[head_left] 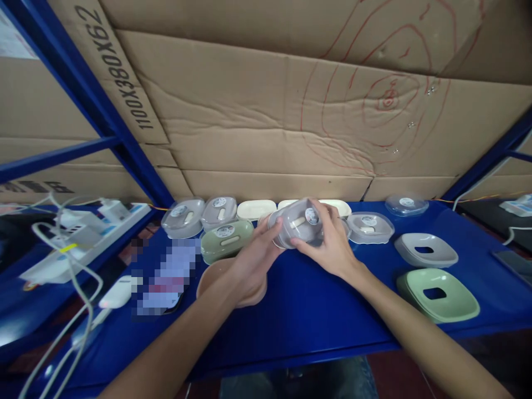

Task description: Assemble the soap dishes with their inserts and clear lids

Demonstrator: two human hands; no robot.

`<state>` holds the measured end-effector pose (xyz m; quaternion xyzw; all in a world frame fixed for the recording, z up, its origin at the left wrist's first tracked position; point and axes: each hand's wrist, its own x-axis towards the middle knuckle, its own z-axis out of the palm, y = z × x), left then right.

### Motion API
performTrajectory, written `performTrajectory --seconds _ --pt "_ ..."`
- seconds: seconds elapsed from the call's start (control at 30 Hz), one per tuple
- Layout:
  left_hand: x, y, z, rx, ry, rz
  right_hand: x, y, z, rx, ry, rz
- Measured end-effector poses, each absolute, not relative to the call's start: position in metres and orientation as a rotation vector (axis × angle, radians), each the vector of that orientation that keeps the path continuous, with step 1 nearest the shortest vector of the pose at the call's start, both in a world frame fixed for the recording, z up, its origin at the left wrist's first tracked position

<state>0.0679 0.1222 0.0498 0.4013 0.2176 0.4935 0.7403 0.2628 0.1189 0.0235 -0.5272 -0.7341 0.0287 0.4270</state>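
Both hands meet over the blue shelf [316, 310], closed around one rounded-rectangular soap box [297, 223] with a clear, glossy plastic lid and a round sticker on top. The left hand [255, 257] cups its near-left end with fingers curled under; the right hand [330, 244] wraps its right side, thumb lying across the lid. The box is lifted off the shelf and tilted, held between the two palms.

Just below the left hand, on the shelf, lies one smooth pink tray [214, 280], shallow and oval. Left of the held box stand two grey lidded boxes [183, 217] and one sage-green lidded box [226, 239]. Behind it lie cream trays [255, 209], at least two, partly hidden. Right of it sit one more grey lidded box [369, 227] and one loose clear lid [406, 204]. Farther right are two matte drainer inserts with square holes: one grey insert [426, 250], one green insert [438, 295]. Creased cardboard [266, 122] backs the shelf.
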Motion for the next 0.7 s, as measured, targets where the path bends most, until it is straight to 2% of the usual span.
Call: performTrajectory --seconds 0.37,0.7 --pt "0.075 0.115 0.055 0.937 0.451 1.092 0.269 0.109 0.022 -1.265 -1.782 -0.029" --pt "0.076 0.117 0.041 0.870 0.478 1.140 0.265 0.107 0.014 -1.245 -1.780 -0.092"
